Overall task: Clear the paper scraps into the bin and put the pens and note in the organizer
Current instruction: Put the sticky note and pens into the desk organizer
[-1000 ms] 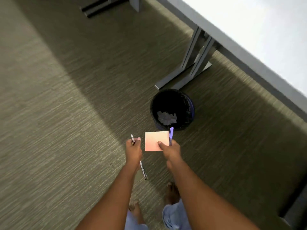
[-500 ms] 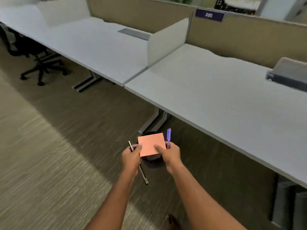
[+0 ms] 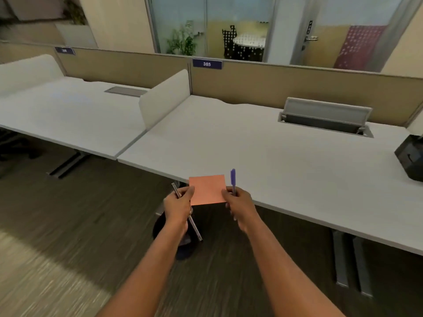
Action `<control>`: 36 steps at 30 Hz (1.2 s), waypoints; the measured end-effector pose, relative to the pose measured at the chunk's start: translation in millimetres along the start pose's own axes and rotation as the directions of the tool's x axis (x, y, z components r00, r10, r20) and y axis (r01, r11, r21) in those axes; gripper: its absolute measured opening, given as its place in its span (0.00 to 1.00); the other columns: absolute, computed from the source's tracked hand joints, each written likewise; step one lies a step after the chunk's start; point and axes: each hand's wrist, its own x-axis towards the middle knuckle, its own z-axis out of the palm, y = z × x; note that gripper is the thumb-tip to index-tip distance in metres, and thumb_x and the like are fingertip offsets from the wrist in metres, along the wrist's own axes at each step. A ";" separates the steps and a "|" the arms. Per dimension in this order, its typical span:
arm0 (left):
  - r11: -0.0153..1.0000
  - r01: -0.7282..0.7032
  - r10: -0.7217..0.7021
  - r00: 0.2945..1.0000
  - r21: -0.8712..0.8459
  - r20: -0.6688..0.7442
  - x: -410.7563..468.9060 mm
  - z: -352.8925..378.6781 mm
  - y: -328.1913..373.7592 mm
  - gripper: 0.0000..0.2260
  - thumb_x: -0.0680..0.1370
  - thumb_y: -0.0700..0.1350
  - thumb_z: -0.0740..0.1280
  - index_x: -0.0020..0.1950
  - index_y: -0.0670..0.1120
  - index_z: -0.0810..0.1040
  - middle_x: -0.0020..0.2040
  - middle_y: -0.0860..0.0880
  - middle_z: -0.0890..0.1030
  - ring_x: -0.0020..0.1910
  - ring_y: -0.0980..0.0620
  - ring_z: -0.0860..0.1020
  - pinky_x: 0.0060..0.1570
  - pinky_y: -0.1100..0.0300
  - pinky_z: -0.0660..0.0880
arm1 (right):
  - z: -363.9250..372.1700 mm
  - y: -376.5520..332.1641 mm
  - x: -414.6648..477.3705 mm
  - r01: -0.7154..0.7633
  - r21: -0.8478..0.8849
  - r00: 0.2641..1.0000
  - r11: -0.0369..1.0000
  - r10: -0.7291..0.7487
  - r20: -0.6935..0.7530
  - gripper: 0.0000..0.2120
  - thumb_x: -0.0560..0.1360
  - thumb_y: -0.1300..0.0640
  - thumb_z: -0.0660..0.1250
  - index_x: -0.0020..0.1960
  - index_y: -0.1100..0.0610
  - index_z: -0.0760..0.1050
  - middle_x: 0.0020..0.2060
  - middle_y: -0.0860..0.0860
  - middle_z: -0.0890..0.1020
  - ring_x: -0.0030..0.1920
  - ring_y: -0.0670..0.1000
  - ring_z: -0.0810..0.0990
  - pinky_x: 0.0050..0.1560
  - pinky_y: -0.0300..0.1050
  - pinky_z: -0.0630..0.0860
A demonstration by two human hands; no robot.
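Note:
My left hand (image 3: pixel 177 205) grips a slim silver-and-black pen (image 3: pixel 194 227) that slants down to the right, and its thumb also pinches the left edge of an orange note (image 3: pixel 207 189). My right hand (image 3: pixel 239 205) holds a purple pen (image 3: pixel 233 179) upright and pinches the note's right edge. The note hangs flat between both hands, just in front of the white desk's (image 3: pixel 263 154) near edge. The black bin (image 3: pixel 160 227) stands on the floor below my hands, mostly hidden by my left forearm. A black organizer (image 3: pixel 410 156) sits at the desk's far right edge, cut off by the frame.
A white divider panel (image 3: pixel 163 99) separates this desk from the neighbouring desk (image 3: pixel 68 115) on the left. An open grey cable flap (image 3: pixel 325 117) sits at the back of the desk. Beige partitions run behind. Grey desk legs (image 3: pixel 352 264) stand at the right, on carpet.
The view has risen from the floor and bin to the desk. Both hands still hold the pens, and my left thumb has come onto the note's left edge.

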 end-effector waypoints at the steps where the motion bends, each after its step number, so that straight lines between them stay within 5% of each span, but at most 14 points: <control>1: 1.000 -0.004 0.003 1.000 0.003 0.022 -2.9 13.2 2.7 0.05 0.73 0.42 0.71 0.44 0.41 0.79 0.22 0.51 0.68 0.18 0.57 0.64 0.19 0.62 0.62 | -14.3 -4.1 1.3 0.015 0.008 1.000 1.000 -0.015 -0.015 0.13 0.78 0.53 0.65 0.61 0.57 0.75 0.44 0.52 0.77 0.41 0.48 0.75 0.39 0.39 0.72; 7: 1.000 -0.010 0.008 0.994 0.019 0.109 -30.8 104.5 6.4 0.06 0.75 0.42 0.70 0.49 0.40 0.80 0.30 0.49 0.71 0.24 0.55 0.65 0.24 0.62 0.65 | -108.0 -22.6 18.7 0.055 0.015 0.993 0.998 -0.053 -0.104 0.11 0.75 0.55 0.69 0.57 0.57 0.77 0.53 0.54 0.79 0.52 0.55 0.77 0.57 0.51 0.75; 14: 0.998 -0.050 0.040 0.979 0.044 0.202 -63.9 220.0 5.6 0.05 0.75 0.42 0.69 0.48 0.41 0.79 0.30 0.49 0.71 0.26 0.53 0.66 0.27 0.60 0.67 | -229.5 -40.3 39.5 0.110 0.088 0.988 0.990 -0.100 -0.115 0.12 0.74 0.57 0.70 0.56 0.60 0.79 0.37 0.49 0.77 0.35 0.47 0.72 0.34 0.38 0.70; 27: 0.992 -0.084 0.048 0.936 0.089 0.349 -76.3 392.6 -29.5 0.04 0.72 0.40 0.72 0.45 0.40 0.81 0.26 0.48 0.71 0.18 0.55 0.66 0.26 0.61 0.65 | -379.6 -39.5 71.8 0.172 0.081 0.925 0.982 -0.133 -0.355 0.11 0.75 0.56 0.68 0.56 0.58 0.79 0.34 0.47 0.77 0.32 0.44 0.73 0.34 0.37 0.69; 36: 0.990 -0.093 0.020 0.847 0.110 0.531 -52.5 488.9 -33.7 0.06 0.74 0.43 0.70 0.48 0.41 0.80 0.32 0.45 0.73 0.28 0.49 0.68 0.29 0.58 0.69 | -444.2 -61.0 107.8 0.116 -0.054 0.882 0.992 -0.128 -0.454 0.08 0.79 0.55 0.62 0.57 0.55 0.76 0.36 0.49 0.80 0.32 0.42 0.75 0.35 0.36 0.72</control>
